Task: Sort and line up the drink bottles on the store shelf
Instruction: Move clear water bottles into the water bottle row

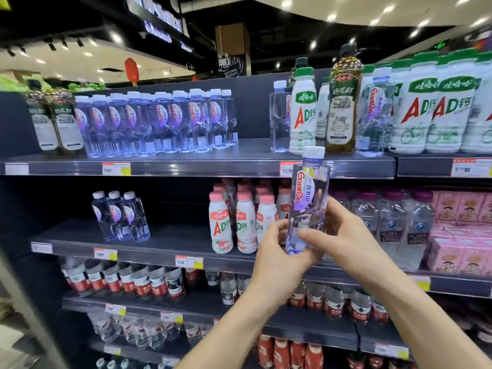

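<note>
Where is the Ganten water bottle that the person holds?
The Ganten water bottle is right of centre in the head view, upright between the left hand and right hand, before the middle shelf, with pink-capped AD bottles at its left.

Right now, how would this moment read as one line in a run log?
held: clear water bottle, upright | left hand: grips its base | right hand: grips its lower body | top shelf: drink kinds mixed

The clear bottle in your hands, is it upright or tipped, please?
Nearly upright: the clear bottle leans slightly right, white cap on top, left hand and right hand holding its lower part.
</note>
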